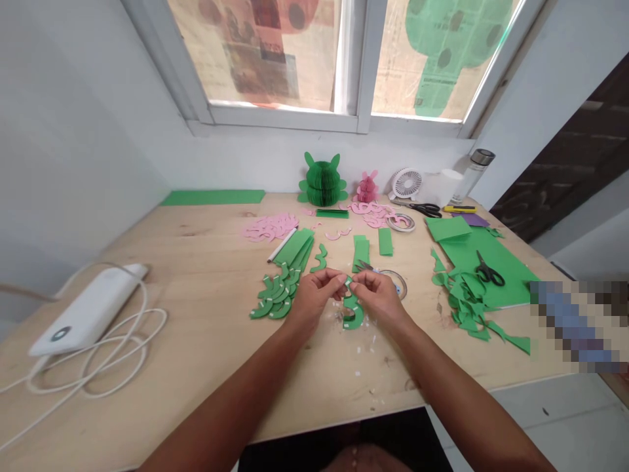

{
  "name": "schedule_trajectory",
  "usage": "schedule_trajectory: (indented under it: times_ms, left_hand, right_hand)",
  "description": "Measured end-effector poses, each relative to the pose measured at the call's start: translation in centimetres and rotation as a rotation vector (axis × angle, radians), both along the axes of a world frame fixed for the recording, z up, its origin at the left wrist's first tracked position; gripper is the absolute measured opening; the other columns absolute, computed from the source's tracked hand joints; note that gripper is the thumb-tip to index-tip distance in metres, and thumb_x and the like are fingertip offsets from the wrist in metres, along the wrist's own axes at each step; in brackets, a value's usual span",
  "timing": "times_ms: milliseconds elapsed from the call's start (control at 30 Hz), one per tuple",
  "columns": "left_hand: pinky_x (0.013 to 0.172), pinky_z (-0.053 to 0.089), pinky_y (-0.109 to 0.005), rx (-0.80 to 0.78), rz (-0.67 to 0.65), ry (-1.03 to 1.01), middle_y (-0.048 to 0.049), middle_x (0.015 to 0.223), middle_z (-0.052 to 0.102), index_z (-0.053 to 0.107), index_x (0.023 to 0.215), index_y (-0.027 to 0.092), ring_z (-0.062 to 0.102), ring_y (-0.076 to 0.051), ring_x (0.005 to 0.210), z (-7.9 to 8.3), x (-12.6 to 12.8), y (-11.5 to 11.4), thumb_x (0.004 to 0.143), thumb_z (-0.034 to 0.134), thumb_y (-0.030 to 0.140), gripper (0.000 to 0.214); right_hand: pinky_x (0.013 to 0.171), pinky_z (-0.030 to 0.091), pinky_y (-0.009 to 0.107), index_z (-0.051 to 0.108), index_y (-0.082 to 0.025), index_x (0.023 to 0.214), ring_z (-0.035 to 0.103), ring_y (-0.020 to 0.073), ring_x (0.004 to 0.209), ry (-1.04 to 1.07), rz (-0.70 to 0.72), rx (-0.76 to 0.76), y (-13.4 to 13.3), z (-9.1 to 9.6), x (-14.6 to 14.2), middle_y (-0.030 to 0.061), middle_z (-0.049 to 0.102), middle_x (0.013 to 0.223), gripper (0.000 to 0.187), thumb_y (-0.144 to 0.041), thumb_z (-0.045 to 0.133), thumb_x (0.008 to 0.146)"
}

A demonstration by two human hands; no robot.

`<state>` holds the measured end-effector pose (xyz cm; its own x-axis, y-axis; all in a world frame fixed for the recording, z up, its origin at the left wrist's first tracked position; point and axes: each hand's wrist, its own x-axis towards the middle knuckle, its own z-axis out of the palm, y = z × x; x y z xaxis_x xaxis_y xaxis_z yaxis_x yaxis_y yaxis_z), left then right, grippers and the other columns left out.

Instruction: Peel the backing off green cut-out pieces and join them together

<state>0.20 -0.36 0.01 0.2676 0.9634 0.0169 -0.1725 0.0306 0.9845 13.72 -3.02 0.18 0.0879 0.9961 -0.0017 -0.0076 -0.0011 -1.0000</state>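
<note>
My left hand (320,292) and my right hand (378,294) meet over the middle of the table, fingertips pinched on a curved green paper piece (354,314) with small white tape bits on it. Its upper end is between the fingers and partly hidden by them. To the left of my left hand lies a pile of similar curved green pieces (273,295), also with white tape bits. A wavy green piece (319,257) lies just beyond that hand. Past my right hand are small scissors (364,265) and a roll of tape (400,282), partly covered by the hand.
Pink cutouts (271,226), a green honeycomb paper figure (323,183) and a small pink one (367,188) are toward the back. Green scraps (466,301) and black scissors (489,269) lie right. A white power bank (88,311) with looping cable is left.
</note>
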Motion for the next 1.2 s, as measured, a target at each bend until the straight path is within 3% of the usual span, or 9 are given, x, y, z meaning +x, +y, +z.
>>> schedule_trajectory:
  times_ms: [133, 233, 300, 600, 1200]
  left_hand:
    - [0.065, 0.046, -0.027, 0.419, 0.237, 0.291, -0.0012, 0.070, 0.064, 0.064, 0.076, 0.017, 0.057, -0.013, 0.064, 0.2, -0.2, -0.5, 0.074, 0.062, 0.027, 0.010]
    - [0.070, 0.046, -0.029, 0.724, 0.272, 0.447, -0.0029, 0.074, 0.065, 0.064, 0.074, 0.019, 0.059, -0.016, 0.072, 0.1, -0.3, -0.7, 0.077, 0.058, 0.023, 0.008]
    - [0.072, 0.047, -0.030, 0.804, 0.260, 0.498, -0.0048, 0.077, 0.065, 0.064, 0.078, 0.019, 0.060, -0.017, 0.076, -0.2, -0.3, -0.7, 0.078, 0.057, 0.021, 0.008]
    - [0.075, 0.046, -0.033, 0.826, 0.255, 0.590, -0.0066, 0.079, 0.067, 0.066, 0.081, 0.021, 0.061, -0.020, 0.078, -0.8, -0.4, -0.4, 0.079, 0.056, 0.023, 0.010]
    - [0.073, 0.046, -0.033, 0.783, 0.213, 0.618, -0.0061, 0.075, 0.068, 0.067, 0.078, 0.021, 0.061, -0.019, 0.075, -0.4, -0.6, -0.3, 0.080, 0.054, 0.023, 0.013]
  right_hand:
    - [0.043, 0.028, 0.021, 0.056, -0.016, 0.064, 0.037, 0.0072, 0.044, -0.002, -0.078, -0.025, 0.2, -0.2, 0.1, -0.0049, 0.047, 0.050, 0.020, -0.034, 0.064, 0.064]
    - [0.043, 0.029, 0.021, 0.056, -0.016, 0.065, 0.039, 0.0081, 0.045, -0.046, -0.105, 0.011, 0.3, -0.5, 0.3, -0.0039, 0.047, 0.051, 0.021, -0.036, 0.062, 0.065]
    - [0.045, 0.032, 0.022, 0.058, -0.016, 0.066, 0.041, 0.0093, 0.048, -0.108, -0.112, 0.060, 0.3, -0.7, 0.4, -0.0030, 0.049, 0.053, 0.020, -0.036, 0.061, 0.067]
    - [0.051, 0.039, 0.023, 0.060, -0.017, 0.068, 0.047, 0.0121, 0.055, -0.448, -0.129, 0.226, -0.5, 0.1, 0.2, 0.0000, 0.056, 0.058, 0.015, -0.030, 0.055, 0.074]
    - [0.060, 0.040, 0.026, 0.063, -0.018, 0.073, 0.051, 0.0147, 0.060, -0.665, -0.111, 0.367, -0.7, -0.1, 0.5, 0.0030, 0.061, 0.065, 0.014, -0.026, 0.054, 0.078]
